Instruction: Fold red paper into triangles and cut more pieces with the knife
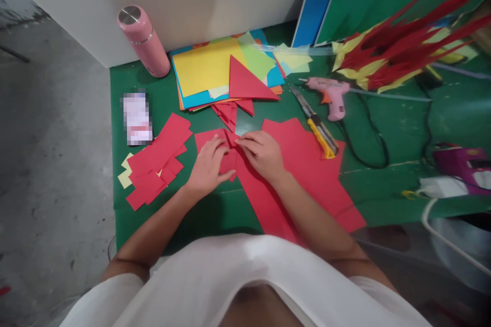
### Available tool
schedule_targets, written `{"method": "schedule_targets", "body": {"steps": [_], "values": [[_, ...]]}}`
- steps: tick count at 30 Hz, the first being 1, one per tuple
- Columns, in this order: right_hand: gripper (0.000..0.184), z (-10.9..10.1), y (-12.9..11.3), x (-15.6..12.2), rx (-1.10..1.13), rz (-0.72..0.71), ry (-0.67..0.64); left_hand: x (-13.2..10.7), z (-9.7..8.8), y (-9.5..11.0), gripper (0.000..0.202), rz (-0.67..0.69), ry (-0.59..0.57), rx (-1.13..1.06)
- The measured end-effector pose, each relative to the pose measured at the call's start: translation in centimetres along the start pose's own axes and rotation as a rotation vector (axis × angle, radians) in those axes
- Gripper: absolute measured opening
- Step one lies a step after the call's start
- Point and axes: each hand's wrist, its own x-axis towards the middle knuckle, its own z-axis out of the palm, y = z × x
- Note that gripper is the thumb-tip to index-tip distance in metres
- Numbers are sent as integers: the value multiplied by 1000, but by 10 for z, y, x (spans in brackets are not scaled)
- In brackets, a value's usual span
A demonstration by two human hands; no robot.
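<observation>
Nearest the lens: white short-sleeved fabric shirt of the wearer, across the bottom. Past it, both bare hands on red paper over the green tabletop. Right hand: thumb and index pinched together on the right edge of a small folded red paper piece; other fingers curled in. Left hand: not clenched, fingers bent over the left side of that piece, thumb spread away with a visible gap; fingertips contact red paper, can't tell how firmly. The piece sits between the two hands, near table centre, just below the stacked multicoloured paper sheets. Large red paper sheets lie under the right forearm; yellow-handled utility knife partly on them. Pile of red paper rectangles left of left hand, apart from it.
</observation>
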Motion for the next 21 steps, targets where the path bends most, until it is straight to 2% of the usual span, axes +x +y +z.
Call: {"method": "schedule_targets", "body": {"steps": [4, 6, 13, 21], "values": [[25, 3, -4, 0, 3, -78, -25, 3, -2, 0, 85, -63, -6, 39], [25, 3, -5, -1, 0, -108, -33, 5, -3, 0, 95, -78, -16, 59], [26, 3, 0, -2, 41, -135, -104, 8, -6, 1, 91, -61, -87, 147], [37, -3, 0, -4, 74, -126, -194, 6, -6, 1, 85, -58, -133, 218]]}}
